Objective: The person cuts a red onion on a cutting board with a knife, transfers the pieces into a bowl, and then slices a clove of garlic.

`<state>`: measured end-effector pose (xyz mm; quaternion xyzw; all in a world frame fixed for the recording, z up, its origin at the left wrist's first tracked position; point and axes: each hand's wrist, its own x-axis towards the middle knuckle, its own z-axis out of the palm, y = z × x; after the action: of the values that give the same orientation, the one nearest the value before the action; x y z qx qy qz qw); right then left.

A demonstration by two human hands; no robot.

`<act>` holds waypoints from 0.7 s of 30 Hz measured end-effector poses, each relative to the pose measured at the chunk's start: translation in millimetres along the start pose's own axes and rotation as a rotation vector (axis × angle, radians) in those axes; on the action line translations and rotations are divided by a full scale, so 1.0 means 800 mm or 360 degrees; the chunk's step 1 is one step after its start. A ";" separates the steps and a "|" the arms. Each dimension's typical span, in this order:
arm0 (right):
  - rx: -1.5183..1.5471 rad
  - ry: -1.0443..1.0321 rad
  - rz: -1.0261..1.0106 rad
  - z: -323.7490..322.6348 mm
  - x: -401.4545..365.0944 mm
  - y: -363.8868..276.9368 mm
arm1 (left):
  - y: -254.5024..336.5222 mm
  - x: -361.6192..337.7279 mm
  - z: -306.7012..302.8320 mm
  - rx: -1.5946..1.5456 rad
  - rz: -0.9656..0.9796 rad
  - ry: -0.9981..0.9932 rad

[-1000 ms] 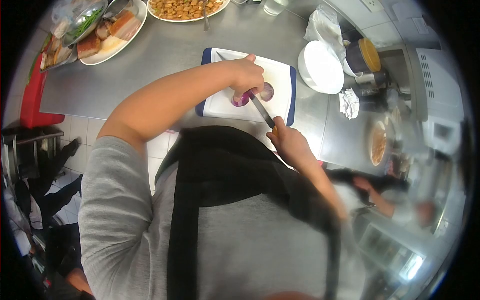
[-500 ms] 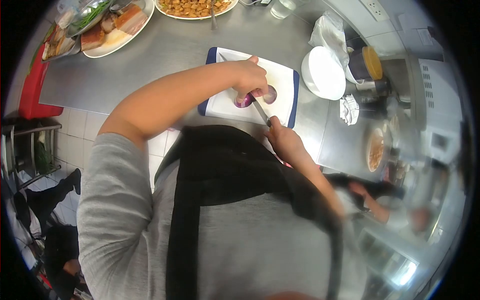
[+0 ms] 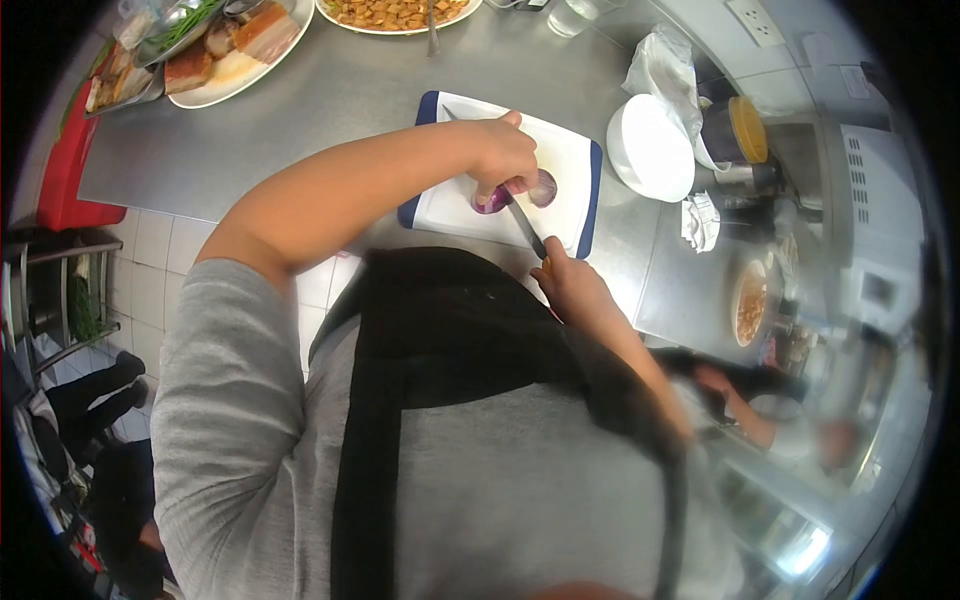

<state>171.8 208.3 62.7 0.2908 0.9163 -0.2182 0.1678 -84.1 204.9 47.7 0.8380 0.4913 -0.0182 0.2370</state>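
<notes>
A white cutting board (image 3: 440, 208) with dark blue ends lies before me on the metal table. My left hand (image 3: 508, 158) reaches across it, fingers bent down over a piece of red onion (image 3: 490, 204) and pinning it to the board. In my right hand (image 3: 577, 288), fingers wrapped round the handle, is a knife (image 3: 527, 227); its blade slants up-left, with the tip end right at the onion by my left fingertips. Another onion piece (image 3: 543, 189) rests just right of my left fingers. A thin grey point shows at the board's upper left corner.
At the back left sits an oval plate (image 3: 215, 98) of meat slabs; a plate of diced food (image 3: 400, 28) with a spoon is behind the board. To the right stand a white bowl (image 3: 650, 150), crumpled paper (image 3: 700, 222) and a food bowl (image 3: 750, 305). Other people are at both sides.
The view has shifted slightly. Both hands keep nearly the same places, with the knife still at the onion piece. At the lower left, another person's legs have moved.
</notes>
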 end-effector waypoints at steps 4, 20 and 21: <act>0.0025 -0.0024 0.0003 0.022 0.014 0.018 | -0.004 0.003 0.003 -0.0015 0.0023 0.0008; -0.0035 0.0061 0.0025 -0.017 -0.011 -0.015 | 0.003 0.003 0.003 0.0089 -0.0016 0.0001; -0.0035 0.0057 0.0030 -0.016 -0.010 -0.015 | 0.003 0.002 0.002 0.0093 -0.0023 -0.0003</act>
<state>168.6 202.3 80.9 0.3016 0.9187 -0.2012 0.1565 -80.6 204.7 46.6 0.8409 0.4964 -0.0349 0.2126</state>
